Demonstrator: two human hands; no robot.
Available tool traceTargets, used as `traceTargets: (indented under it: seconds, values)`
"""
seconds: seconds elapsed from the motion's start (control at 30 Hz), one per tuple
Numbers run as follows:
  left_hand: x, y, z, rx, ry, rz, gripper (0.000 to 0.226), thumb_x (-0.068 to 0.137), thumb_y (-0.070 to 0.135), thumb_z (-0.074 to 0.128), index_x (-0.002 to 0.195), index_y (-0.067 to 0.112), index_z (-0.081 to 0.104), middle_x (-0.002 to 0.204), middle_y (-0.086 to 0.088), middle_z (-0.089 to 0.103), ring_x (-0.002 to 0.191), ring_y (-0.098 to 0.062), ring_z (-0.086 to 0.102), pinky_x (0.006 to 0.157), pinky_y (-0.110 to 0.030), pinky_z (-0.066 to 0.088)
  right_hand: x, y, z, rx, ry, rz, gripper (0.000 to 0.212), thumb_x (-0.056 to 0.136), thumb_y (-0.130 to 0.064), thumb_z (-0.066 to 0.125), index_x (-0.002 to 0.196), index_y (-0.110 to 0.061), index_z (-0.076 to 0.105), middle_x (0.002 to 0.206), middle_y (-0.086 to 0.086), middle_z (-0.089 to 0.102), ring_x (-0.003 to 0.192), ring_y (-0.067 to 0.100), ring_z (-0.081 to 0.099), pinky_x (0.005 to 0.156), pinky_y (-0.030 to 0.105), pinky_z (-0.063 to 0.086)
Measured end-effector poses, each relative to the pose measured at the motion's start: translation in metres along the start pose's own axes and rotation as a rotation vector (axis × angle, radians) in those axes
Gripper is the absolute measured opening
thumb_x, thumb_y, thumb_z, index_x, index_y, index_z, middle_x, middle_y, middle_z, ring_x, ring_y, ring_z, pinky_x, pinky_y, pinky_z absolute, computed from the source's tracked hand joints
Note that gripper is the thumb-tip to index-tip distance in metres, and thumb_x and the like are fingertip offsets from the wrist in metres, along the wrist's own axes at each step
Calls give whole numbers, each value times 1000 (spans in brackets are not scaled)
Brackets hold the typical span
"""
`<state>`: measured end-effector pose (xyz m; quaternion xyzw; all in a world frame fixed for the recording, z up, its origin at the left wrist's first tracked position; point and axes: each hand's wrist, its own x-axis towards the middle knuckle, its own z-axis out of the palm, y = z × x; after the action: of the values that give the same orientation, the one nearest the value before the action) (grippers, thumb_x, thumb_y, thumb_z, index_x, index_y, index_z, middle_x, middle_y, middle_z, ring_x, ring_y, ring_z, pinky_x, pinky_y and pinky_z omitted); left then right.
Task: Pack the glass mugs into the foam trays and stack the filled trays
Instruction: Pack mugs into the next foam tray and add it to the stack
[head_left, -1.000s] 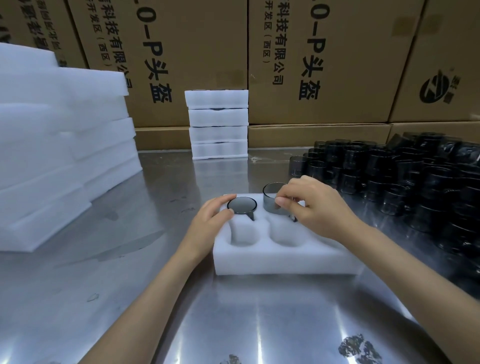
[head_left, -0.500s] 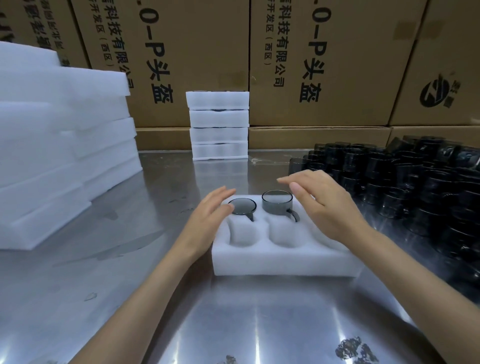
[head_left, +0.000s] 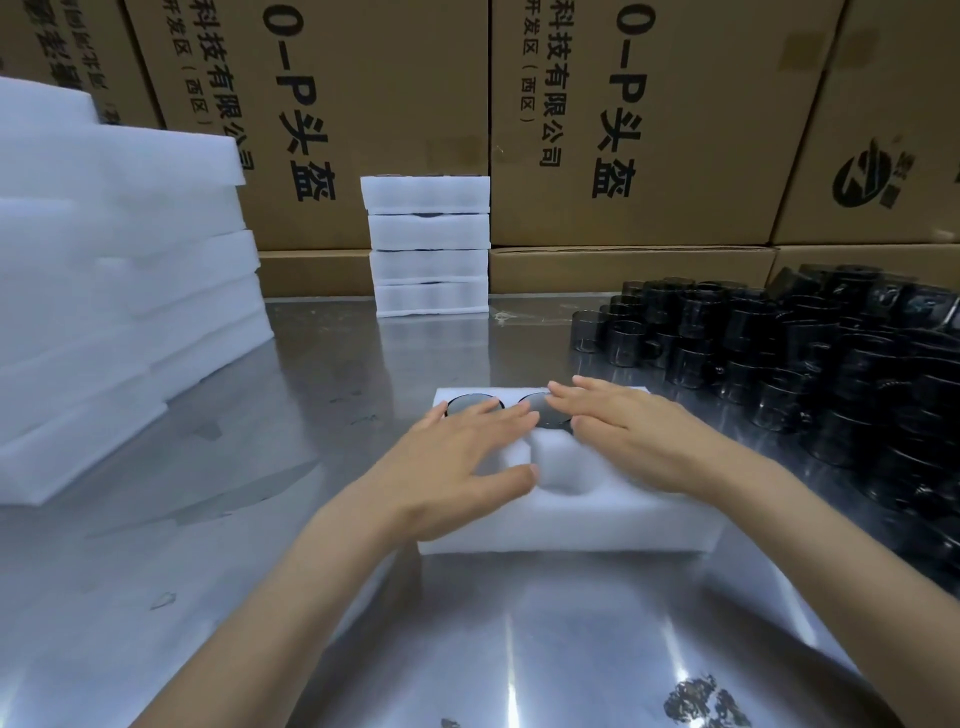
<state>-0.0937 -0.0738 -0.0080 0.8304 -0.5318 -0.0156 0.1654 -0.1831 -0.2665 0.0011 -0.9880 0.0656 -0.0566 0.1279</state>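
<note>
Your left hand (head_left: 457, 462) and right hand (head_left: 628, 436) lie flat, fingers straight, gripping nothing, over two dark glass mugs (head_left: 470, 405) seated in the foam tray's (head_left: 571, 525) far pockets on the bench (head_left: 311, 395). Press evenly, straight down, until both rims sit flush.

Shiny steel table (head_left: 311, 374) with ceiling light glare near its front edge, and big printed cardboard boxes (head_left: 649, 124) walling off the back edge.
</note>
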Motion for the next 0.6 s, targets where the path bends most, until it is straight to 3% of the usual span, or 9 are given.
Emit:
traceTargets:
  seconds: [0.13,0.27,0.37,0.5,0.6]
  values:
    - [0,-5,8,-72,120,10,55,91,59,35,143,41,33,149,30,22,137,13,9,112,-20,0,1,2,3,79,24,14,44,101,-30,29,143,-41,33,148,-32,23,139,-8,13,114,36,18]
    - [-2,-6,9,-575,387,-2,31,83,43,47,112,45,58,128,23,53,119,18,39,97,-4,27,8,14,5,461,319,30,36,100,-31,37,132,-28,54,136,-14,52,128,3,42,106,25,30]
    - [0,-17,8,-798,506,-71,31,80,35,51,110,37,62,130,21,51,121,13,42,95,-2,30,12,41,8,630,530,208,33,97,-33,40,121,-28,62,122,-13,61,115,7,52,97,28,38]
    - [7,-32,15,-887,516,-172,37,87,-2,51,111,24,61,137,3,48,127,-4,40,96,-11,29,15,81,29,581,495,476,35,97,-30,43,127,-22,57,130,-3,58,117,17,52,97,34,40]
    - [9,-35,22,-868,490,-188,45,85,-13,40,109,17,64,137,-3,47,121,-1,39,88,1,29,24,93,36,508,504,516,37,95,-28,44,132,-22,51,133,0,56,120,21,51,92,33,38]
